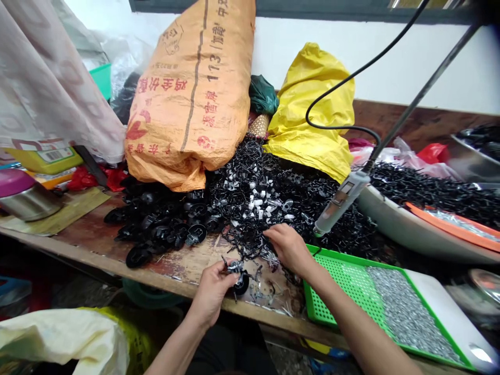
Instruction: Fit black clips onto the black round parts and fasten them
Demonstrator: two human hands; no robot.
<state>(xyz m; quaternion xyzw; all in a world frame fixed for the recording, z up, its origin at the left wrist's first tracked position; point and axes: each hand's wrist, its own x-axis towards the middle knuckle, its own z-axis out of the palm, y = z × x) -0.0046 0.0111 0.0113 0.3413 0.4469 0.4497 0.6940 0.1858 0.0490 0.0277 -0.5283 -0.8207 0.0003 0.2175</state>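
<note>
Near the table's front edge, my left hand (214, 289) pinches a small black wheel-like part (241, 284) with a grey fitting and a thin black piece sticking up. My right hand (289, 249) is at the near side of a heap of small black plastic pieces (234, 179), its fingers curled together at the tips. What those fingertips hold, if anything, is too small to make out. White blocks (258, 202) and clear bits lie among the heap. To its left sits a pile of black round wheel-like parts (156, 226).
An electric screwdriver (341, 202) hangs above a green tray (325, 311) of small metal screws (414, 307). A wide bowl (385, 219) of black pieces stands right. Behind are an orange sack (187, 94) and a yellow bag (312, 109). A steel container (37, 200) is left.
</note>
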